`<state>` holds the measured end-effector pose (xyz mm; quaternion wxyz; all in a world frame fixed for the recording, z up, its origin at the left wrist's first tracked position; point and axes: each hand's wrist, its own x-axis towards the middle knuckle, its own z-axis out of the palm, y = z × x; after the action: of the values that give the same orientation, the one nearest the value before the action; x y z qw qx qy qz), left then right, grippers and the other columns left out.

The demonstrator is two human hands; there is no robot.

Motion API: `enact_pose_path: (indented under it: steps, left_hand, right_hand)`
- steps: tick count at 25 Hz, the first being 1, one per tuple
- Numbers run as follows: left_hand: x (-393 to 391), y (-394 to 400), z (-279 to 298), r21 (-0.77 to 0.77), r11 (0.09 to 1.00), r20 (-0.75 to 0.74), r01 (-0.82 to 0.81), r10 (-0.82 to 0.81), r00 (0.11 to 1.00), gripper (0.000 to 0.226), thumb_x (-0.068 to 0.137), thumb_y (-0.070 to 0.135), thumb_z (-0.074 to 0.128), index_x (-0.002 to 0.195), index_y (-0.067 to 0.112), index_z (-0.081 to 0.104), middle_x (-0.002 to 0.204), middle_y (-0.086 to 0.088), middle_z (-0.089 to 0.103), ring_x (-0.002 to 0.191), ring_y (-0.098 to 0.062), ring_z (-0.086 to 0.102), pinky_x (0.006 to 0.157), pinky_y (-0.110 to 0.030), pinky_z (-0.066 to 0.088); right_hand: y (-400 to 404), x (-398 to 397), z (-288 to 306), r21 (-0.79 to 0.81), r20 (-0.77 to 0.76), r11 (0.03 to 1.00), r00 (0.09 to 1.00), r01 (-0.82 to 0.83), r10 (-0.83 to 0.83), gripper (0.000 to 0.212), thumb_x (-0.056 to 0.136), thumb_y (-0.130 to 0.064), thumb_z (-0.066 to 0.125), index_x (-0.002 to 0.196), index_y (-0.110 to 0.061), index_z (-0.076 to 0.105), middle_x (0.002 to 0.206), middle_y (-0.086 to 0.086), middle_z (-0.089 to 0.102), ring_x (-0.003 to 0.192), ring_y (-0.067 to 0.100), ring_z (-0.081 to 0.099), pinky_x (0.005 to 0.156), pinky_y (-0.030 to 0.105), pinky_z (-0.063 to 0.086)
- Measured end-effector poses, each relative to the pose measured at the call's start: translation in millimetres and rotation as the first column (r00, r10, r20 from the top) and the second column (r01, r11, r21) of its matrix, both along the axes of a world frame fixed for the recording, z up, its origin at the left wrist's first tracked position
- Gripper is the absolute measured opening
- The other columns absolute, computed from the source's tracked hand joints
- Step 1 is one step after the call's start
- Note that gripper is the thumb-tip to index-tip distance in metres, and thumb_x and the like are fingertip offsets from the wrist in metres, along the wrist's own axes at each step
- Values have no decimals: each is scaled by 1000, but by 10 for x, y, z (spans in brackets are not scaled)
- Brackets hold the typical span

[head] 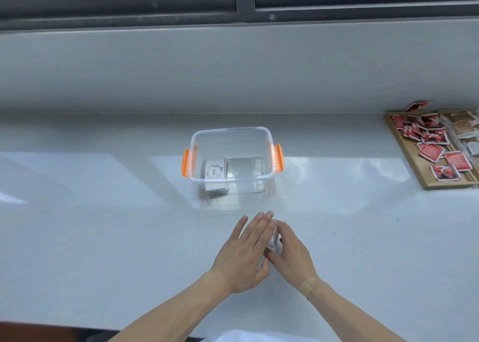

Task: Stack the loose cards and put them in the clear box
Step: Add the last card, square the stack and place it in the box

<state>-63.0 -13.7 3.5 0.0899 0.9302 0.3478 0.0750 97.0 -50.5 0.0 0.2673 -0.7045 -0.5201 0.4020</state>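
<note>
A clear plastic box (231,134) with orange side latches stands open on the white counter, straight ahead of me. Inside it, on the left, lies a small stack of white cards (214,171) with a word printed on top. Nearer to me, my left hand (242,253) and my right hand (291,251) press together around another stack of white cards (274,239), held on edge between the palms. Only the stack's top edge shows; the rest is hidden by my fingers. The hands are a short way in front of the box.
A wooden tray (412,160) holding several red and brown sachets sits at the right edge of the counter. A grey wall and a dark window frame rise behind the box. The counter's front edge runs just below my forearms.
</note>
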Motion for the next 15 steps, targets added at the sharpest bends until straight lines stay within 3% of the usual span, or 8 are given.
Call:
enact_pose_path:
  steps: [3, 5, 6, 8, 10, 12, 13, 15]
  left_hand:
    - [34, 11, 9, 12, 1000, -52, -11, 11, 999, 85, 81, 35, 51, 154, 7, 17, 164, -7, 12, 152, -22, 8, 120, -49, 15]
    - [37, 29, 31, 25, 1000, -63, -6, 7, 998, 86, 82, 34, 51, 155, 10, 13, 165, -6, 9, 152, -20, 6, 123, -49, 17]
    - [36, 40, 27, 1, 1000, -21, -11, 11, 1000, 86, 83, 35, 50, 155, 13, 11, 166, -4, 5, 153, -19, 3, 123, -47, 15]
    - [35, 55, 23, -219, 971, 198, -93, 138, 971, 88, 83, 35, 55, 156, 23, 6, 166, 3, 0, 152, -12, -1, 124, -31, 10]
    - [6, 76, 30, -589, 784, 322, -197, 451, 832, 95, 78, 32, 65, 153, 36, 7, 162, 11, 7, 149, -2, 6, 115, -13, 16]
    - [-77, 147, 32, -862, 482, 234, -155, 650, 723, 90, 75, 27, 72, 148, 39, 22, 151, 8, 32, 139, -5, 33, 105, -17, 31]
    - [-127, 188, 25, -923, 368, 180, -110, 668, 722, 79, 75, 27, 74, 142, 37, 34, 142, 4, 46, 129, -9, 48, 99, -20, 39]
    - [-209, 241, 43, -959, 277, 132, -67, 639, 758, 55, 76, 29, 75, 126, 32, 52, 123, -1, 64, 107, -10, 65, 87, -22, 52]
  right_hand:
    - [-46, 21, -49, 35, 44, 999, 998, 32, -34, 41, 84, -40, 65, 119, -44, 44, 113, -26, 59, 98, -2, 58, 81, 26, 49]
    - [-44, 29, -57, 55, 58, 998, 998, 29, -32, 37, 85, -39, 65, 116, -43, 45, 108, -26, 61, 95, 1, 60, 81, 28, 51]
    - [-28, 30, -50, 57, 52, 998, 998, 26, -29, 35, 85, -39, 65, 113, -44, 46, 105, -27, 62, 93, 0, 60, 80, 28, 51]
    - [14, 41, -29, 50, 32, 998, 999, 25, -26, 33, 83, -38, 66, 107, -47, 46, 102, -30, 62, 91, -3, 60, 78, 28, 52]
    - [61, 92, -9, 22, -2, 999, 1000, 24, -24, 32, 80, -40, 67, 104, -46, 47, 101, -31, 63, 89, -6, 61, 78, 30, 53]
    - [125, 157, 44, -52, -72, 999, 997, 9, -13, 33, 73, -44, 68, 101, -44, 50, 99, -25, 67, 83, -4, 64, 76, 33, 55]
    - [157, 185, 81, -99, -118, 995, 993, -8, -4, 33, 70, -45, 69, 99, -42, 53, 96, -20, 68, 79, -1, 65, 75, 34, 56]
    - [198, 225, 175, -182, -181, 982, 983, -58, 25, 34, 67, -43, 71, 97, -38, 58, 94, -12, 70, 77, 4, 66, 72, 34, 56]
